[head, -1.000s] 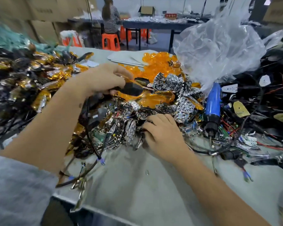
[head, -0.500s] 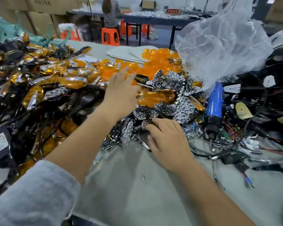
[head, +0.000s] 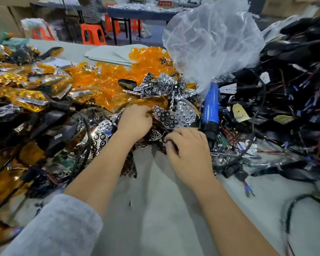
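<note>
Silver plates [head: 174,115], shiny and punched with rows of black-ringed round holes, lie heaped at 12 o'clock from me on the grey table [head: 161,209], too many and too overlapped to count. Both of my hands are in the near edge of that heap. My left hand [head: 135,122] is knuckles-up with its fingers bent down among the plates; they are hidden, so I cannot tell whether it grips anything. My right hand [head: 188,148], just beside it at 3 o'clock, has thumb and fingers curled in, pinching the edge of the plates. One blue tool [head: 211,106] stands tip-down at 1 o'clock, touching the heap, and one crumpled clear bag [head: 211,39] rises behind it. Crinkled orange film [head: 107,80] spreads at 11 o'clock and partly covers the plates. Gold-wrapped pieces [head: 26,97] pile up at 9 o'clock, and a tangle of black cables [head: 294,89] fills 3 o'clock. One small screw [head: 130,204] lies alone on the table at 6 o'clock, between my forearms.
</note>
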`<action>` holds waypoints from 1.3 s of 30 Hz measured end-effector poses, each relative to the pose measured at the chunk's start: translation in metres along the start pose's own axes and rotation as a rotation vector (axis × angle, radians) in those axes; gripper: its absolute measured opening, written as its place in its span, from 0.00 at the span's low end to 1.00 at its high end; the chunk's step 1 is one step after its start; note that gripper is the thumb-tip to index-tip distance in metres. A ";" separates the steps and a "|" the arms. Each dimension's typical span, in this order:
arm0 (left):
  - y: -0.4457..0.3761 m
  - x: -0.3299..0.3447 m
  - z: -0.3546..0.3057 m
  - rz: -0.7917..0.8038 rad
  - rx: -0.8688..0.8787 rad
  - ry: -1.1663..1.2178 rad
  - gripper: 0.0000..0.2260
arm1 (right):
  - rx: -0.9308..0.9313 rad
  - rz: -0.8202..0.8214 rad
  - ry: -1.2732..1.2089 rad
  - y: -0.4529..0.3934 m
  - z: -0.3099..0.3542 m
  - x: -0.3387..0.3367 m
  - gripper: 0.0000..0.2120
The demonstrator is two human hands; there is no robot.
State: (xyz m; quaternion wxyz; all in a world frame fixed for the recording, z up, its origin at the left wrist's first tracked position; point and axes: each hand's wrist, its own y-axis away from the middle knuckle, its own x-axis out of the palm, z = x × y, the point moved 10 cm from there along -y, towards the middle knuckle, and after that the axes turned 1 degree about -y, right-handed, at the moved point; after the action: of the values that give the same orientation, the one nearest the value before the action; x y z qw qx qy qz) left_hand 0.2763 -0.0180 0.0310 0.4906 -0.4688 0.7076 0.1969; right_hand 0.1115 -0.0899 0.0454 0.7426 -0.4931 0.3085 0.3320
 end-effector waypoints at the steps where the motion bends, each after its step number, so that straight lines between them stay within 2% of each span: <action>1: 0.001 -0.002 0.000 -0.004 -0.012 0.011 0.16 | 0.015 -0.014 -0.029 -0.002 -0.002 -0.004 0.09; 5: 0.008 -0.010 -0.013 -0.083 -0.051 -0.003 0.25 | 0.043 -0.116 -0.072 -0.016 -0.021 -0.033 0.08; 7: 0.021 -0.019 -0.036 -0.175 0.017 0.086 0.25 | 0.126 -0.172 -0.040 -0.025 -0.048 -0.053 0.09; 9: 0.038 -0.022 -0.069 -0.226 0.162 0.213 0.21 | 0.256 -0.195 -0.009 -0.030 -0.084 -0.070 0.13; 11: 0.063 -0.015 -0.117 -0.190 0.404 0.274 0.17 | 0.391 -0.166 0.034 -0.031 -0.120 -0.079 0.15; 13: 0.091 0.004 -0.162 -0.115 0.633 0.254 0.14 | 0.526 -0.084 0.045 -0.025 -0.152 -0.079 0.17; 15: 0.107 0.028 -0.186 -0.052 0.727 0.171 0.13 | 0.655 0.037 0.018 -0.012 -0.176 -0.073 0.23; 17: 0.107 0.051 -0.188 0.020 0.682 0.107 0.13 | 0.691 0.128 0.019 0.000 -0.186 -0.069 0.29; 19: 0.102 0.064 -0.179 0.067 0.608 0.103 0.14 | 0.660 0.125 0.060 0.006 -0.188 -0.073 0.31; 25: 0.103 0.065 -0.169 0.131 0.596 0.245 0.15 | 0.621 0.120 0.365 0.004 -0.192 -0.082 0.22; 29: 0.104 0.065 -0.167 0.123 0.614 0.267 0.15 | 0.590 0.131 0.400 -0.006 -0.187 -0.080 0.19; 32: 0.105 0.065 -0.169 0.111 0.631 0.260 0.18 | 0.541 0.057 0.376 -0.012 -0.178 -0.084 0.20; 35: 0.101 0.055 -0.164 0.067 0.567 0.411 0.16 | 0.512 -0.084 0.435 -0.013 -0.164 -0.096 0.20; 39: 0.091 0.045 -0.136 0.016 0.303 0.763 0.13 | 0.568 -0.141 0.485 -0.010 -0.156 -0.100 0.14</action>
State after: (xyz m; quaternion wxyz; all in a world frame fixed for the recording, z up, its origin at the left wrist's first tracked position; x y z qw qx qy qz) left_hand 0.1259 -0.0956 0.0352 0.2548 -0.4251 0.8634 -0.0939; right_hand 0.0405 -0.2580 0.0791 0.7760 -0.3519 0.5205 0.0551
